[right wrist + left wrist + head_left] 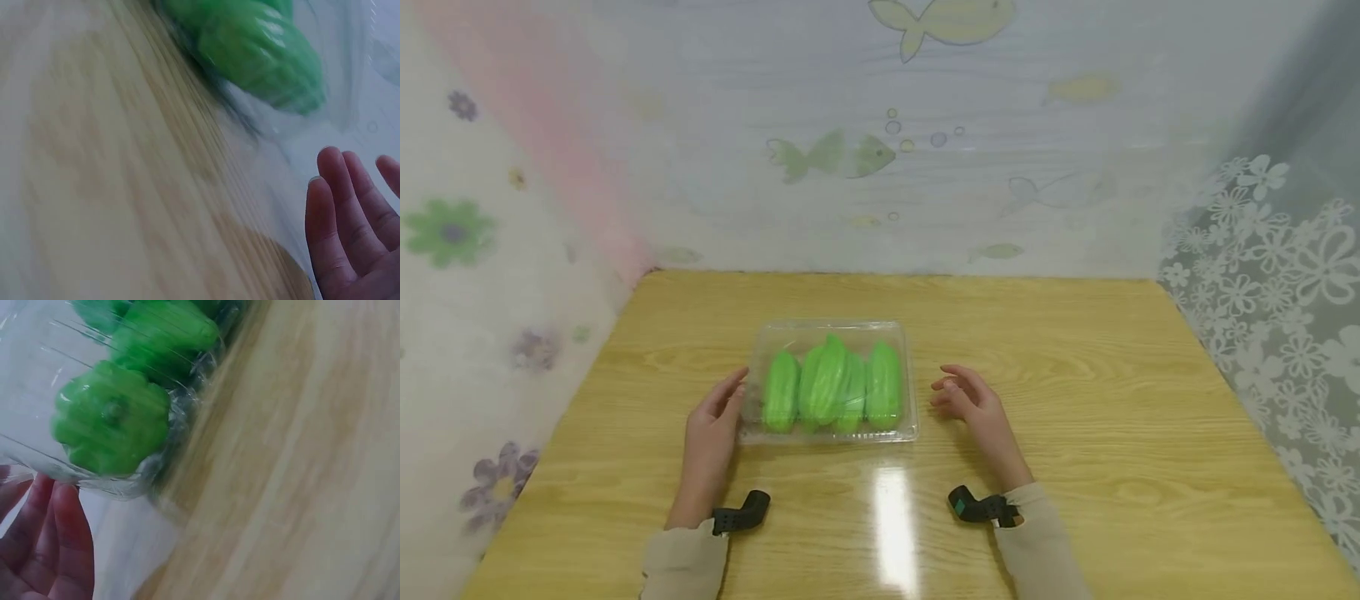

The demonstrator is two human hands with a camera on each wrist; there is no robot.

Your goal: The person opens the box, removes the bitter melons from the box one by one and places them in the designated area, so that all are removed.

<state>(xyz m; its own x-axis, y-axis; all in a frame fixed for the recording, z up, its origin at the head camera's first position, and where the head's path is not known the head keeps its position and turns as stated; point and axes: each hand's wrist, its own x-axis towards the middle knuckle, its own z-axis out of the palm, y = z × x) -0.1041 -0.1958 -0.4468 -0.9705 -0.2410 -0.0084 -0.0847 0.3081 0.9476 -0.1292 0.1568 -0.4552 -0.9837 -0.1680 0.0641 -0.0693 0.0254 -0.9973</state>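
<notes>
A clear plastic clamshell box lies on the wooden table, its lid down. Inside, several elongated, ridged green vegetable-like pieces sit side by side, one on top of the others; their exact kind is unclear. At the box's left side, my left hand touches the edge with its fingertips. The left wrist view shows its fingers against the clear plastic near a lobed green end. To the right of the box, apart from it, my right hand is held with loosely bent fingers and nothing in them.
The wood-grain table stretches out on both sides of the box. Behind it hangs a pale curtain printed with fish. Flower-patterned sheets flank the table on the left and right. Dark wrist mounts sit on both wrists.
</notes>
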